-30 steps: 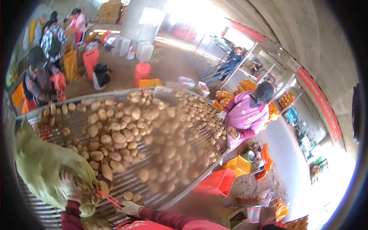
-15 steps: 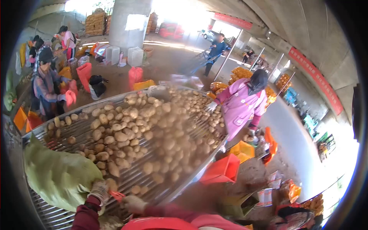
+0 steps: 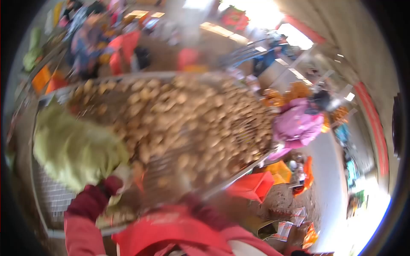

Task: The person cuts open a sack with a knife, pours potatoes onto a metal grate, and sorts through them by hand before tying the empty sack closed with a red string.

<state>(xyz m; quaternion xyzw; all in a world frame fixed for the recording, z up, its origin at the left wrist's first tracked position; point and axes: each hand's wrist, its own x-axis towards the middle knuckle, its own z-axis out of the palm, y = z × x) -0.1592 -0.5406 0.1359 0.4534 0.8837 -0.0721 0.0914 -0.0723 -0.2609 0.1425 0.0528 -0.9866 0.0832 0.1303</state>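
Observation:
A bulging green woven sack (image 3: pixel 79 147) lies on the left part of a slatted metal sorting table (image 3: pixel 164 168). My gloved left hand (image 3: pixel 122 177) is closed on the gathered mouth of the sack. An orange-red strip (image 3: pixel 139 177) shows just to the right of that hand. My gloved right hand (image 3: pixel 183 182) is over the near part of the table, smeared by motion, so its fingers cannot be made out. Beyond both hands, a wide spread of potatoes (image 3: pixel 171 115) covers the slats.
At the table's right end stands a person in a pink smock (image 3: pixel 297 121). Past its far left edge is another person (image 3: pixel 85 47). A red open bag (image 3: pixel 252 186) and a yellow one (image 3: pixel 279 172) stand by the right side. Metal bars of a cart (image 3: pixel 243 53) show behind.
My head view has shifted, and the scene is blurred. My right hand has moved right, away from the strip beside my left hand. My left hand stays at the sack's mouth.

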